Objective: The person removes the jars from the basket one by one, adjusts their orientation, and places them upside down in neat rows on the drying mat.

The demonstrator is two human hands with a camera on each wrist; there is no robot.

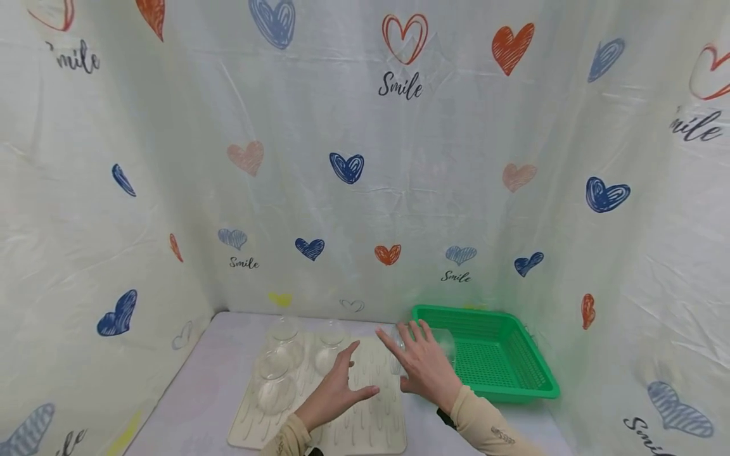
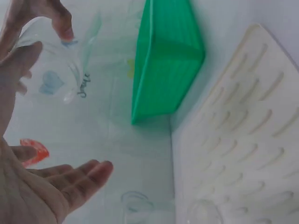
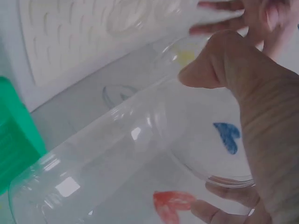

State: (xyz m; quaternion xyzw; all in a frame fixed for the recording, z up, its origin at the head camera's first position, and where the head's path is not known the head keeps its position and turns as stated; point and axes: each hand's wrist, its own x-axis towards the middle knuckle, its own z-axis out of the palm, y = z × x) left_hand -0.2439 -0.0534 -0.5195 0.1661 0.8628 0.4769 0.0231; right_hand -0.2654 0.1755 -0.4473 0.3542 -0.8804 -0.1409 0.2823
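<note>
My right hand (image 1: 426, 366) holds a clear jar (image 1: 445, 345) tilted on its side above the near left part of a green basket (image 1: 538, 380). In the right wrist view, thumb and fingers sit around the narrower end of the jar (image 3: 93, 172), and its wide body points away from the hand. My left hand (image 1: 336, 391) is over the cream ribbed mat (image 1: 371, 418), thumb and fingers spread, with nothing in it. The left wrist view has this hand (image 2: 46, 191) with fingers extended, apart from the jar (image 2: 58, 70) in the right hand.
On the left half of the mat stand clear jars, one at the front (image 1: 276, 392), one behind it (image 1: 286, 342) and one farther right (image 1: 327, 354). The green basket, with a perforated floor, sits at the right of the white table (image 1: 194, 392). A heart-printed curtain (image 1: 365, 209) encloses the back and sides.
</note>
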